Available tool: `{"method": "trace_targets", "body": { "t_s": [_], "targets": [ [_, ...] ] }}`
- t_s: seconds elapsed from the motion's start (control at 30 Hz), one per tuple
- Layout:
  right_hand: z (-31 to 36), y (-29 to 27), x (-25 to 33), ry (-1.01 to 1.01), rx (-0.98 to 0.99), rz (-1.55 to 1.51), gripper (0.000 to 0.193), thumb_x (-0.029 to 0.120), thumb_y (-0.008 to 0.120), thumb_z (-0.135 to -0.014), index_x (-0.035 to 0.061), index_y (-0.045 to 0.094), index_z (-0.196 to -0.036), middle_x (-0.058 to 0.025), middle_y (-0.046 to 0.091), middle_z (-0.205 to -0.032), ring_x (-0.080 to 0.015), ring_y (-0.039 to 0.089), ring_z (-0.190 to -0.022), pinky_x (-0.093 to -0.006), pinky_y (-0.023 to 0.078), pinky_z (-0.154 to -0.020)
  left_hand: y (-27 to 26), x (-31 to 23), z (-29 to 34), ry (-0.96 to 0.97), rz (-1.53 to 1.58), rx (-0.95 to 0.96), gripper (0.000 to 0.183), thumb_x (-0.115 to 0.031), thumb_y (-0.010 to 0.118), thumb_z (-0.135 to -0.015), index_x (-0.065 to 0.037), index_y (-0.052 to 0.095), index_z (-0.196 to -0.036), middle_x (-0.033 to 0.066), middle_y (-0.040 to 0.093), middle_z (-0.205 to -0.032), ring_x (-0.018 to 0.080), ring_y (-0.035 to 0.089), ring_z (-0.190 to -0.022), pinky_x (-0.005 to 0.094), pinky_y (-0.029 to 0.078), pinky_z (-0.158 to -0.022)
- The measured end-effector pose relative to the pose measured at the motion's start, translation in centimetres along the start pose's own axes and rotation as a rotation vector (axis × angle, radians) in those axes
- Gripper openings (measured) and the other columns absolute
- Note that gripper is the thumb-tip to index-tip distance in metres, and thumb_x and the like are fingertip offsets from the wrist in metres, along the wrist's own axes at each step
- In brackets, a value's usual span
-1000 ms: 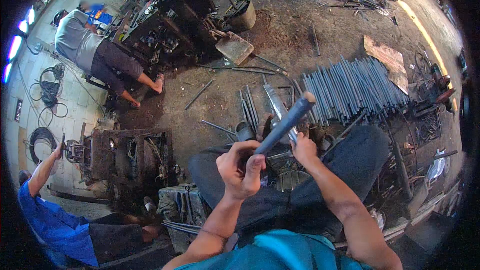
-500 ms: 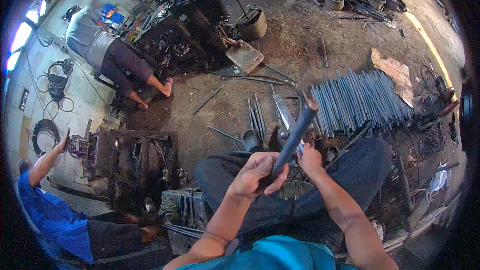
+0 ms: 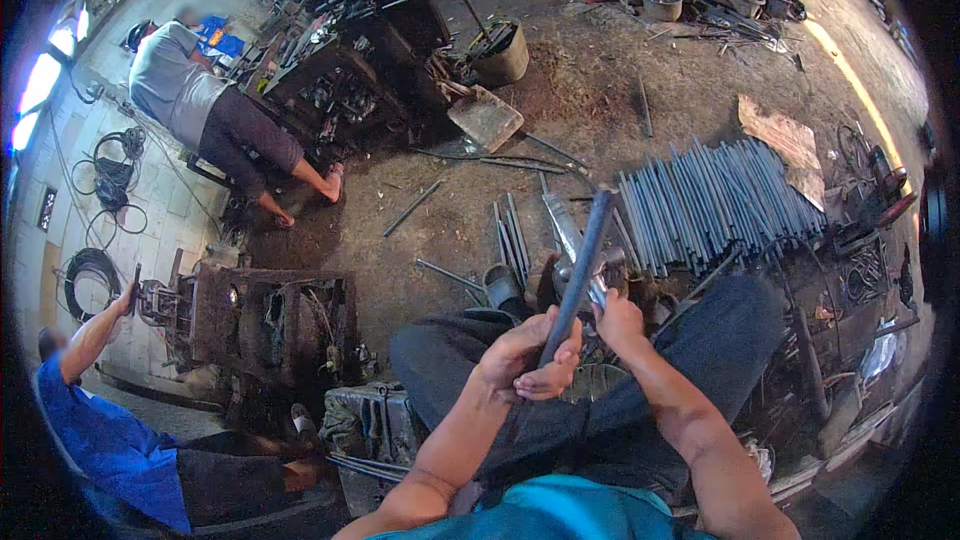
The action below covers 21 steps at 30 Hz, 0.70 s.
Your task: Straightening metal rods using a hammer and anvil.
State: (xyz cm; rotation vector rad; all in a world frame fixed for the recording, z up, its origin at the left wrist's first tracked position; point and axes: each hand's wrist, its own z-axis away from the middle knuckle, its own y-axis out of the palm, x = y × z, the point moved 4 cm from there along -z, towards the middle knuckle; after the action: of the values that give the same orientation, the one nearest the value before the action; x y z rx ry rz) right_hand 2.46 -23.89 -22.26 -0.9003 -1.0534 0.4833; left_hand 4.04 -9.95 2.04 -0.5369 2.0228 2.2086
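Note:
My left hand (image 3: pixel 530 355) is closed around a dark grey metal rod (image 3: pixel 580 265), which slants up and away from my palm. My right hand (image 3: pixel 618 322), just beside it, is wrapped round a shiny silver handle (image 3: pixel 598 290). That handle runs up behind the rod toward a metal fixture in front of my knees; the rod partly hides how they join. A long silver metal piece (image 3: pixel 563 227) sticks out beyond the fixture. Past my right hand lies a wide row of grey rods (image 3: pixel 715 205), side by side on the floor.
Several loose rods (image 3: pixel 511 240) lie near my left foot. A brown board (image 3: pixel 785 145) borders the rod row. A dustpan (image 3: pixel 485 118) and bucket (image 3: pixel 500 55) stand ahead. One person (image 3: pixel 175 70) is at a machine far left; another in blue (image 3: pixel 110 435) sits at a rusty machine (image 3: pixel 260 325).
The rod has swung left and its far end shows its tip less, with my left hand's fingers shifted around it. My right hand stays in place on the silver handle.

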Motion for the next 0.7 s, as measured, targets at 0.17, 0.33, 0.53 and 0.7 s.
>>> {"method": "trace_targets", "body": {
  "t_s": [0.17,0.33,0.53,0.7],
  "targets": [
    [-0.1,0.2,-0.2,-0.017,-0.032,0.011,0.035,0.032,0.063,-0.088,-0.0009,0.053,-0.094,-0.0237,0.065,-0.074,-0.0426,0.065,-0.07,-0.0516,0.053,-0.065,-0.1,0.0,0.3,0.049,-0.096,-0.121,0.043,-0.042,0.041,-0.101,-0.002,0.048,-0.085,0.0015,0.041,-0.048,0.0058,0.034,-0.034,0.0206,0.025,-0.031],
    [-0.2,0.4,-0.3,-0.013,-0.028,0.032,0.036,0.034,0.063,-0.087,-0.0004,0.054,-0.093,-0.021,0.065,-0.077,-0.0401,0.066,-0.07,-0.0498,0.054,-0.064,0.1,-0.6,0.3,0.199,-0.369,-0.217,0.046,-0.045,0.053,-0.095,0.0,0.051,-0.089,0.0043,0.046,-0.052,0.0083,0.039,-0.038,0.021,0.029,-0.034],
    [-0.1,0.4,-0.3,-0.012,-0.037,0.032,0.034,0.032,0.065,-0.086,0.0005,0.054,-0.091,-0.0211,0.066,-0.078,-0.04,0.066,-0.07,-0.05,0.054,-0.066,0.3,-1.0,0.6,0.266,-0.555,-0.378,0.039,-0.041,0.063,-0.091,-0.003,0.057,-0.092,0.0058,0.058,-0.063,0.0085,0.049,-0.046,0.0193,0.033,-0.037],
    [-0.2,0.4,-0.3,-0.007,-0.021,0.009,0.034,0.031,0.066,-0.086,0.0005,0.053,-0.092,-0.0213,0.066,-0.078,-0.0399,0.067,-0.071,-0.0496,0.054,-0.066,0.7,-1.3,0.9,0.39,-0.69,-0.431,0.029,-0.028,0.07,-0.088,-0.002,0.057,-0.091,0.0082,0.062,-0.069,0.0079,0.053,-0.053,0.0196,0.04,-0.046]
  ]
}}
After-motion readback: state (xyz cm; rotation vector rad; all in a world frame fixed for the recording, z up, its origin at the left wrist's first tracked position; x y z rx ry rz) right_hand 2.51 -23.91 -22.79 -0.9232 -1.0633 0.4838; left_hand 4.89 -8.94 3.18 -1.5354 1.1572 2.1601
